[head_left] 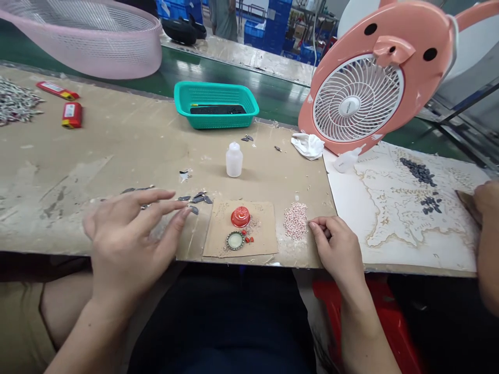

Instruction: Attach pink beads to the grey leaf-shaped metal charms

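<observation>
My left hand point(134, 236) pinches a small dark leaf-shaped piece point(193, 210) between thumb and index finger, its other fingers stretched out. Several similar dark pieces point(198, 197) lie on the table just beyond it. My right hand point(337, 246) rests at the edge of a pile of tiny pink-and-white grains point(296, 221), thumb and fingertips pressed together; whatever is between them is hidden. Between my hands lies a cardboard square point(267, 213). On it are a red cap-like dish point(240, 216), an upturned bottle cap point(235, 240) and a few small red bits point(249, 239).
A white plastic bottle point(234, 161) stands behind the cardboard. Farther back are a green basket point(216, 122), a crumpled white cloth point(307, 146) and a pink fan point(358, 98). Another person's hand point(487, 202) is at right, near dark pieces point(419, 171) on a white sheet.
</observation>
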`<state>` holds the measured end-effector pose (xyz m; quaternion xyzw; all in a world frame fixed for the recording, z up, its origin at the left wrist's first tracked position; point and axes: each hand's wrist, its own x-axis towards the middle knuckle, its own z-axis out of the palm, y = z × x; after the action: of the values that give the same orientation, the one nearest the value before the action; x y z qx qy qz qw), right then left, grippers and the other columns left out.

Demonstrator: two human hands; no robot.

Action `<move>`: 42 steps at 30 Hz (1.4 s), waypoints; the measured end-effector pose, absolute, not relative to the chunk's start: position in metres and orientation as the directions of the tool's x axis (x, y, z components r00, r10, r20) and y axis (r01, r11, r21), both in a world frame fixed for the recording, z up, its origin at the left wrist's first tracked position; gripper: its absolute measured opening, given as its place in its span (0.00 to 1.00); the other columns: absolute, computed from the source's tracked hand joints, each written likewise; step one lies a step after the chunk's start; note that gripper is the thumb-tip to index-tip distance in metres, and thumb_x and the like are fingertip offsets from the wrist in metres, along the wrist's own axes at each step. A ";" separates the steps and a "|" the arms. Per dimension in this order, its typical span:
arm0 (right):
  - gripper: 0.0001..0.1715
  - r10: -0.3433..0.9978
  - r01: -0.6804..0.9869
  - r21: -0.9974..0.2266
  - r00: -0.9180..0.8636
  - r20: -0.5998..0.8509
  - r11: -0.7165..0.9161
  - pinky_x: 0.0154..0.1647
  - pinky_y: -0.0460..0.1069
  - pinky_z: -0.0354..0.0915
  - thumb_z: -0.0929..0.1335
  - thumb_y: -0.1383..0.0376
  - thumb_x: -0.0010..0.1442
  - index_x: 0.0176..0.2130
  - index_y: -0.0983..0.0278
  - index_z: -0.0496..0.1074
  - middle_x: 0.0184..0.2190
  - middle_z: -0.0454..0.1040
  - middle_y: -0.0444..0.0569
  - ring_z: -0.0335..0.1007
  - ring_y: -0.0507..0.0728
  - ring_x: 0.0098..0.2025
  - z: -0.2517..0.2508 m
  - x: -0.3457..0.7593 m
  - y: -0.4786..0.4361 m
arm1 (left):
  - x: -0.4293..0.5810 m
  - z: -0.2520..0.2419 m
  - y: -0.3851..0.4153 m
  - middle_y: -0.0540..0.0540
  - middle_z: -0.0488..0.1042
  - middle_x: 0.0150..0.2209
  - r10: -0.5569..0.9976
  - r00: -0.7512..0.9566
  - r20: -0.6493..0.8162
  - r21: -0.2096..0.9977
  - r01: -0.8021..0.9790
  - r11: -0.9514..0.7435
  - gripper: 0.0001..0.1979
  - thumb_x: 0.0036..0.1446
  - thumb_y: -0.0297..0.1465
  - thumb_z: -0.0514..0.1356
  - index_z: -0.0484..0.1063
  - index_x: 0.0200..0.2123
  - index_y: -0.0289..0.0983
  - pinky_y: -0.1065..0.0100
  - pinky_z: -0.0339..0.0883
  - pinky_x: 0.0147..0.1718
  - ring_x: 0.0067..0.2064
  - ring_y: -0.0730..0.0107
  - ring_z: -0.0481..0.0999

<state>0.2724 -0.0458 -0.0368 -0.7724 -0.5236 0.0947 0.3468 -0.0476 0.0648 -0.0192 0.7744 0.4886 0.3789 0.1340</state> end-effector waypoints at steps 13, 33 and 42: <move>0.08 0.860 0.622 -0.750 0.235 0.453 0.224 0.35 0.49 0.67 0.69 0.71 0.61 0.40 0.58 0.73 0.33 0.73 0.44 0.70 0.54 0.35 -0.001 0.196 -0.081 | 0.032 0.012 -0.005 0.49 0.81 0.38 0.790 0.609 0.067 0.997 -0.078 -0.024 0.04 0.60 0.29 0.65 0.80 0.38 0.41 0.67 0.73 0.44 0.41 0.68 0.80; 0.06 0.921 0.523 -0.826 0.178 0.346 0.210 0.32 0.47 0.69 0.69 0.70 0.62 0.38 0.58 0.75 0.32 0.75 0.43 0.73 0.52 0.33 -0.004 0.180 -0.071 | 0.015 0.000 -0.005 0.47 0.76 0.34 0.800 0.551 0.237 0.939 0.082 -0.335 0.05 0.65 0.28 0.59 0.74 0.35 0.37 0.66 0.69 0.41 0.38 0.68 0.75; 0.04 0.938 0.649 -0.745 0.143 0.316 0.152 0.29 0.46 0.67 0.69 0.66 0.62 0.33 0.59 0.73 0.29 0.74 0.43 0.72 0.52 0.30 0.004 0.186 -0.056 | -0.030 -0.013 0.039 0.45 0.79 0.42 0.764 0.425 0.485 0.537 0.545 -0.644 0.05 0.65 0.26 0.59 0.75 0.41 0.38 0.60 0.67 0.49 0.46 0.62 0.75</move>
<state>0.1860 -0.0564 0.0038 -0.6280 -0.6319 0.1715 0.4207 -0.0300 0.0394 -0.0134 0.8307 0.3941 0.3633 0.1506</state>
